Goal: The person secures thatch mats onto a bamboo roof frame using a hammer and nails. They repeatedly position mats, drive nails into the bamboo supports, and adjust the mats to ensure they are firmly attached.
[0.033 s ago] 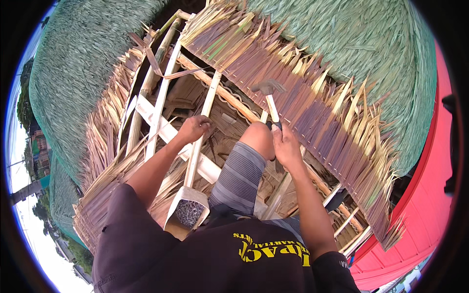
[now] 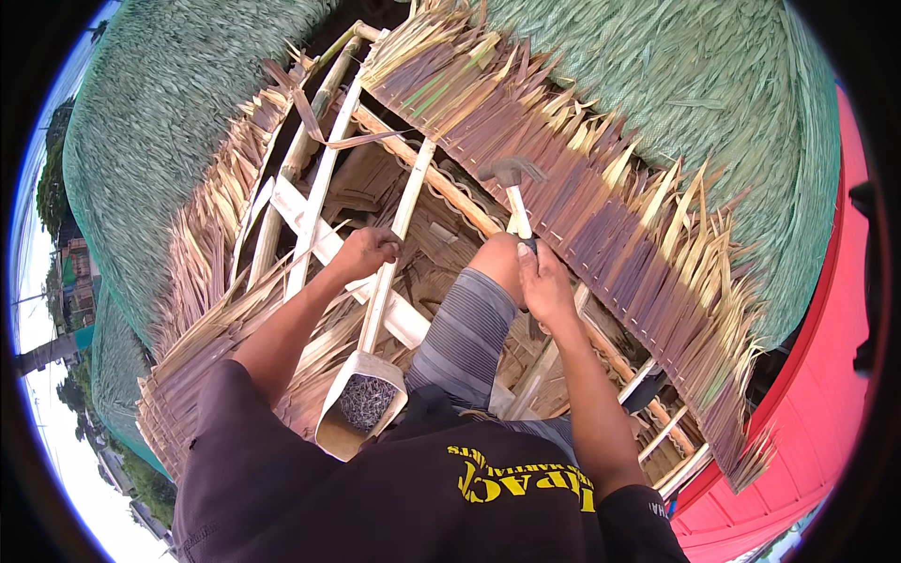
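Head view: right hand (image 2: 547,286) wrapped firmly round claw hammer (image 2: 518,205) low on handle, hammer's head over palm-thatch panel (image 2: 601,211) edge; left hand (image 2: 366,253) curled at wooden batten (image 2: 411,192), cannot tell if anything pinched; nails (image 2: 368,402) in plastic container (image 2: 335,435) near batten's lower end.

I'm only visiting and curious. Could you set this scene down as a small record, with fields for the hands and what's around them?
Left hand: fingers curled, at a pale wooden slat; whether it holds something is unclear
Right hand: gripping a claw hammer by its dark grip, head pointing away from the person
Supplies: nails in a cream open-topped container
Beyond the hammer: dried-leaf thatch panel, then green netting
Far right: red ribbed roofing
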